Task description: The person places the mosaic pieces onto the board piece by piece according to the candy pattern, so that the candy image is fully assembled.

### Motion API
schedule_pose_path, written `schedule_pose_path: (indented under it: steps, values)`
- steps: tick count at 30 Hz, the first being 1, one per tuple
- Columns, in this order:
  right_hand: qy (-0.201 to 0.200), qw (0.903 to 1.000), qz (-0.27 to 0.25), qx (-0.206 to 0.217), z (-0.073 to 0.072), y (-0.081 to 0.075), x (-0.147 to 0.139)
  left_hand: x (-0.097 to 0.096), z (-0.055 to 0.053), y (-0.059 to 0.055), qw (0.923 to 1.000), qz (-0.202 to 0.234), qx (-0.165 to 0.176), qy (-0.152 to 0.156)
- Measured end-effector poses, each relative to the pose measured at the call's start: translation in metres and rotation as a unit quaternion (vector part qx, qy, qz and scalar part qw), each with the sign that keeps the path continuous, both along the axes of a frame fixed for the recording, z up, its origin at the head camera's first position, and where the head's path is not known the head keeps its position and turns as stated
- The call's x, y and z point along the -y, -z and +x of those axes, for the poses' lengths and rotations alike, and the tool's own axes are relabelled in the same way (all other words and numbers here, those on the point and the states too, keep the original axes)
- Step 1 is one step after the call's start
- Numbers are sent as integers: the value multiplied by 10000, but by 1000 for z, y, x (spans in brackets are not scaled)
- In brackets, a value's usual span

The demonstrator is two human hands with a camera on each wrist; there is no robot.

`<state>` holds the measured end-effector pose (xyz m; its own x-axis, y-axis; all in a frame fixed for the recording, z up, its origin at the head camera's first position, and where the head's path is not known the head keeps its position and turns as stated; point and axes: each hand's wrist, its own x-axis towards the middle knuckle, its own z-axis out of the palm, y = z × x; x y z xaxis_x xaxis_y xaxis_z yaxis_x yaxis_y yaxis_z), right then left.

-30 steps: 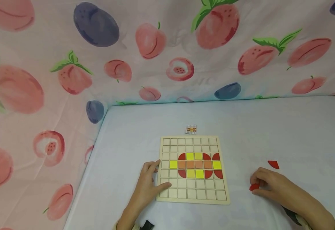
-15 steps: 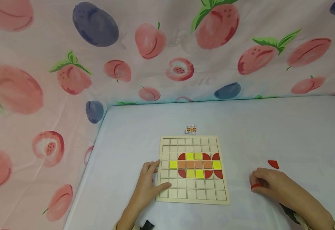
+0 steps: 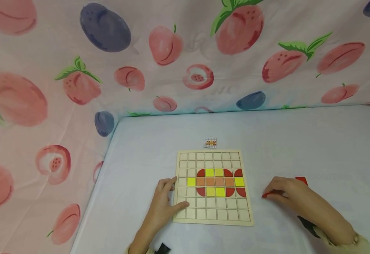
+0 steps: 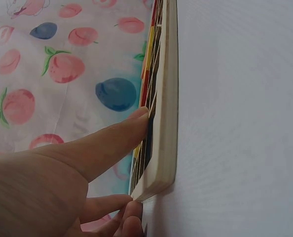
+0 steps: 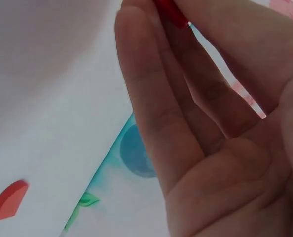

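Note:
My left hand [image 3: 163, 201] rests at the left edge of a wooden grid board [image 3: 216, 214]. Its straight thumb [image 4: 118, 138] lies over the board's face, and the other fingers touch the side. Between thumb and fingertips, my right hand [image 3: 294, 192] pinches a red piece [image 3: 265, 195], mostly hidden, to the right of the board; only part of it [image 5: 172, 11] shows in the right wrist view. Across the board's middle lie yellow squares [image 3: 209, 172], orange squares [image 3: 215, 181] and red quarter-circle pieces [image 3: 241, 192].
Behind my right hand, another red quarter-circle piece [image 3: 301, 180] lies on the white tablecloth [image 3: 331, 148], partly covered in the head view. A small pattern card [image 3: 210, 143] sits just beyond the board's far edge. A fruit-print cloth [image 3: 172, 81] hangs behind and to the left.
My right hand has moved left and slightly away from me, carrying the red piece toward the board, and now partly covers the other red piece. My left hand has stayed put.

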<state>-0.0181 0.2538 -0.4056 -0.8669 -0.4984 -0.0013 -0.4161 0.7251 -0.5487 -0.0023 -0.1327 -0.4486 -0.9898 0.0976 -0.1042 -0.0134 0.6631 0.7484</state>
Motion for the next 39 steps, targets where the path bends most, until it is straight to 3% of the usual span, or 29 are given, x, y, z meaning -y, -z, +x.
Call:
schedule_pose_path:
  steps: [3, 10, 19, 39]
  values:
    - [-68, 10000, 21, -68, -3, -4, 7, 0, 0, 0, 10000, -5, 10, 3]
    - [84, 9990, 383, 215, -11, -11, 24, 0, 0, 0, 10000, -38, 23, 0]
    - [-154, 9997, 146, -117, -21, -14, 42, 0, 0, 2, 10000, -45, 6, 8]
    - [-312, 9995, 81, 57, -43, -20, 85, 1, -1, 3, 10000, 22, -24, 16]
